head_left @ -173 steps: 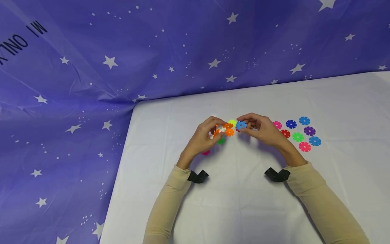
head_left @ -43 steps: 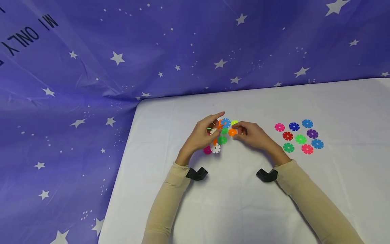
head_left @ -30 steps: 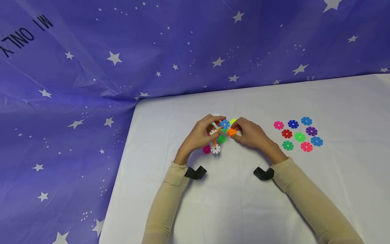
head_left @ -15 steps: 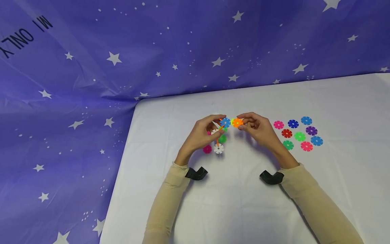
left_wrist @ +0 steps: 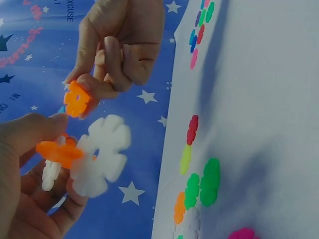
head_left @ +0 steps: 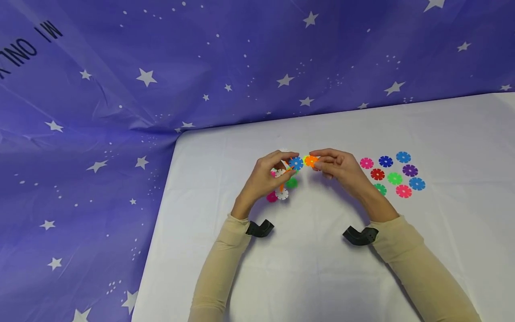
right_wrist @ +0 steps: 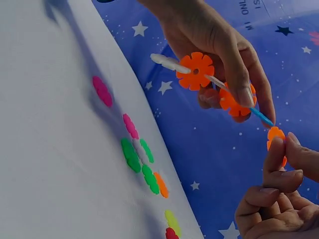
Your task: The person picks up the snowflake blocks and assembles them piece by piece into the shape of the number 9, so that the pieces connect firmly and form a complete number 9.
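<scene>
My left hand (head_left: pixel 263 180) holds a chain of notched plastic snowflake discs slotted into one another above the table. In the right wrist view the chain runs from a white disc (right_wrist: pixel 168 62) through an orange disc (right_wrist: pixel 195 70) to a blue disc (right_wrist: pixel 261 117), seen edge-on at its end. My right hand (head_left: pixel 343 172) pinches a loose orange disc (head_left: pixel 311 161) between thumb and index finger, its other fingers curled. That disc's edge is right by the blue one. A large white disc (left_wrist: pixel 107 154) hangs nearest the left wrist camera.
Loose discs lie below my hands, among them a green disc (head_left: pixel 291 182) and a magenta disc (head_left: pixel 272 197). Farther right is a spread of several more, including a purple disc (head_left: pixel 410 170). A purple starred cloth (head_left: pixel 241 58) hangs behind the white table (head_left: pixel 289 268).
The blue disc, earlier in my right hand, is now on the left hand's chain. My right hand has picked up an orange disc from the table and raised it beside the blue one.
</scene>
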Demonstrator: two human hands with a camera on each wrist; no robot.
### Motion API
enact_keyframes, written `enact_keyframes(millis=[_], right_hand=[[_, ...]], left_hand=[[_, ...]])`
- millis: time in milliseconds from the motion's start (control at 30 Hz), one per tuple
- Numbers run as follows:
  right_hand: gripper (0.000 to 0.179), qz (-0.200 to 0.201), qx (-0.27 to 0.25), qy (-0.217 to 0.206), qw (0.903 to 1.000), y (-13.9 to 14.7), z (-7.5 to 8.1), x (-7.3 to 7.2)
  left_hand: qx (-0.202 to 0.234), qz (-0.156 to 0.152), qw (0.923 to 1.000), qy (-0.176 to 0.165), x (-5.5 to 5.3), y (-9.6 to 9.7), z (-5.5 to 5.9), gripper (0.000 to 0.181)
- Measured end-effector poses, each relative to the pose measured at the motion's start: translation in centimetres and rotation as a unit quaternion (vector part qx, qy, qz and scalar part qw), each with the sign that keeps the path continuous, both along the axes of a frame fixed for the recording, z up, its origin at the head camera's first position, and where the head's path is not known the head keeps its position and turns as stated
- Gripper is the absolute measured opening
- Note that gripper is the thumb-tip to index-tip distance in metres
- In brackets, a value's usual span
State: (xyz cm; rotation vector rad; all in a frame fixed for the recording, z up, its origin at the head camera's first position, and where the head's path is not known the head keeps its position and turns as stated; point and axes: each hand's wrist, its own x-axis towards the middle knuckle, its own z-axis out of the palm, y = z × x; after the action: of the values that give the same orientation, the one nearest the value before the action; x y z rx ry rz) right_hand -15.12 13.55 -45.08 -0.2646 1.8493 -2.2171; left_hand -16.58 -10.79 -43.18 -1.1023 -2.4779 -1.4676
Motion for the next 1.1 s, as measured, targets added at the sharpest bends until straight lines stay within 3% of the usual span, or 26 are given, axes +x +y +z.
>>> enact_keyframes(millis=[267,500,767,1100], right_hand=[[0.027,0.011,-0.002,-0.015,0.9998,-0.5,0.3,0.1],[0.037,0.020,0.053,-0.015,0.9983,-0.6,0.5,0.3],[0.038,0.016,0.059,-0.013,0.9980,-0.7,0.7,0.6],[0.037,0.018,0.081,-0.005,0.9966,-0.7,0.9,0.8]], left_hand=[[-0.017,0.005,0.9981,0.060,0.1,0.2,-0.1,0.039],[-0.038,0.009,0.9898,0.137,0.2,0.6,0.0,0.035],[-0.042,0.011,0.9829,0.179,0.5,1.0,0.1,0.032],[-0.087,0.018,0.9616,0.260,0.7,1.1,0.2,0.031]])
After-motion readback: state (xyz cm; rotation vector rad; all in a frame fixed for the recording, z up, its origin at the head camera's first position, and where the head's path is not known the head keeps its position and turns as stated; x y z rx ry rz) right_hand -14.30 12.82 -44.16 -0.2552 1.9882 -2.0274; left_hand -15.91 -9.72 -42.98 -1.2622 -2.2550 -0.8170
